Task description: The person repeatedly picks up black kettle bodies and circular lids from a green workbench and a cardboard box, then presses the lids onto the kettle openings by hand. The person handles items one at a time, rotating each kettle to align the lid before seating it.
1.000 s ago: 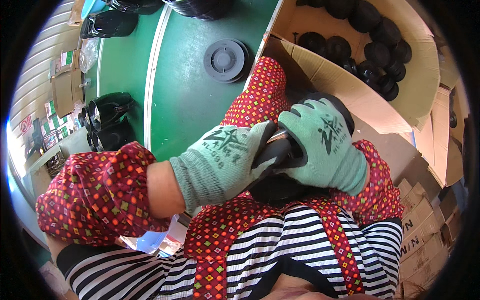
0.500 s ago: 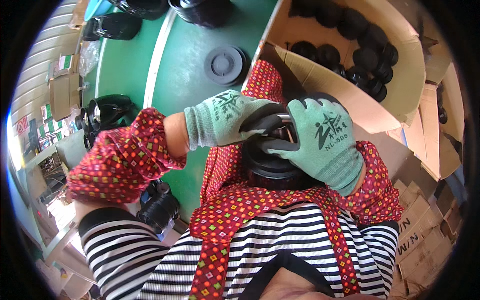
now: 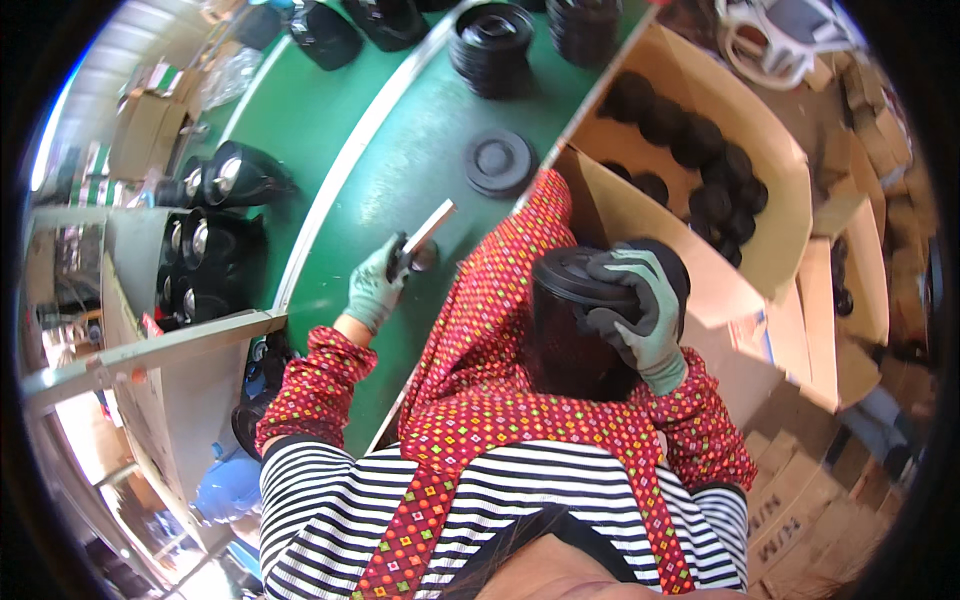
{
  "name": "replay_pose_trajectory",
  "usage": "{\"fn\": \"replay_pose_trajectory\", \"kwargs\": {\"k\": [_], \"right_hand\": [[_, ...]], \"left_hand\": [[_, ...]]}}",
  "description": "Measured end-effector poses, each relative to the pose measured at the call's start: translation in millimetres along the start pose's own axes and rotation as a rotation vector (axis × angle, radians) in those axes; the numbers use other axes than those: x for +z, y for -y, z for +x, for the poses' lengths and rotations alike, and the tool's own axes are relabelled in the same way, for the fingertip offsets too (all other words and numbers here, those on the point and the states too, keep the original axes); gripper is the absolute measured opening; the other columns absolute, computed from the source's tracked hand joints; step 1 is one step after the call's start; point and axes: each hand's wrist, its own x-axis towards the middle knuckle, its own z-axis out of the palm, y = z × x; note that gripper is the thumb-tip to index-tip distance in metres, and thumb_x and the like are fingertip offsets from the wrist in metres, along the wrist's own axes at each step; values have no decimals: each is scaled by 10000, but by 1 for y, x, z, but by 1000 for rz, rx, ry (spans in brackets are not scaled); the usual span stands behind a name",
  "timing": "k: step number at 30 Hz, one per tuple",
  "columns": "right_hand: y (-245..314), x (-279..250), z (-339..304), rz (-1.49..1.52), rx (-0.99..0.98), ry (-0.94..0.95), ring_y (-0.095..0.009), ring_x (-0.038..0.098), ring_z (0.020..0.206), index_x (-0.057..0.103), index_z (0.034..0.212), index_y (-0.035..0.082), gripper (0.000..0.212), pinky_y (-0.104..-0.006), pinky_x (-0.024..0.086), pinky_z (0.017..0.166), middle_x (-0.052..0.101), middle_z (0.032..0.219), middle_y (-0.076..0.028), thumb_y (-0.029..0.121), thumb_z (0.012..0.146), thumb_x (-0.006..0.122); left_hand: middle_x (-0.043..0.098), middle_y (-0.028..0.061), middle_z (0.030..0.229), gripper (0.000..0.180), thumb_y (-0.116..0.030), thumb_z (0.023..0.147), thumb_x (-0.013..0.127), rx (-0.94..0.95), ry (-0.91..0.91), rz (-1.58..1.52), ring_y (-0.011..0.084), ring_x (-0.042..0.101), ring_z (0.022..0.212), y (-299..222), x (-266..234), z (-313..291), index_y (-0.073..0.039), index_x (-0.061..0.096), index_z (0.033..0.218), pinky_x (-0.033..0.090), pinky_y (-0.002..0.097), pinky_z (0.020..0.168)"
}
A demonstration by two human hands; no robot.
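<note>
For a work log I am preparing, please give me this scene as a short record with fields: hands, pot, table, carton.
Left hand: holds a pale strip above the table
Right hand: on the black pot; exact grip unclear
Pot: against the patterned apron
Table: green; bears a disc and black stacks
Carton: open, holds round black parts

1 blue bottle [image 3: 230, 487] shows at the lower left
</note>
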Motion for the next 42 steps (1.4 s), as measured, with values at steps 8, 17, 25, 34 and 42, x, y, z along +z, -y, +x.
{"fn": "replay_pose_trajectory", "kwargs": {"k": [8, 17, 25, 34, 42], "right_hand": [[-21, -4, 89, 696, 458, -417, -193, 683, 1063, 705, 1243, 26, 450, -333, 539, 984, 723, 1206, -88, 429, 1103, 562], [-17, 113, 145, 764, 546, -243, -236, 565, 1320, 449, 1555, 47, 530, -346, 457, 1104, 579, 1431, -120, 316, 1108, 546], [-40, 150, 102, 403, 274, -97, -209, 616, 1262, 582, 1423, -46, 389, -340, 462, 1105, 651, 1374, -134, 51, 1047, 610], [-42, 142, 109, 399, 328, -35, -243, 617, 1277, 561, 1431, -52, 441, -353, 468, 1098, 636, 1390, -156, -7, 994, 605], [-39, 149, 105, 410, 276, 5, -255, 611, 1284, 561, 1426, -80, 394, -366, 456, 1120, 644, 1376, -165, 49, 1055, 568]], "left_hand": [[294, 249, 1677, 1091, -289, 696, 987, 430, 13, -518, 404, 346, 1535, -118, -57, -32, -54, 398, 1585, 324, 492, 1239], [718, 90, 1180, 401, -235, 993, 735, -121, -133, -1015, 179, 693, 1023, -71, -106, 36, 20, 656, 1293, 583, 358, 916], [693, 28, 808, 260, -259, 988, 763, -181, -246, -1055, 120, 619, 637, 66, -132, 300, -35, 735, 1118, 528, 300, 577], [625, 260, 1368, 972, -686, 817, 790, -284, -611, -172, 427, 593, 1292, 43, -122, 308, 28, 532, 1424, 508, 472, 1055], [352, 243, 1640, 911, -408, 843, 840, -330, -842, 207, 439, 543, 1373, 90, -171, 121, -69, 393, 1561, 527, 473, 1068]]}}
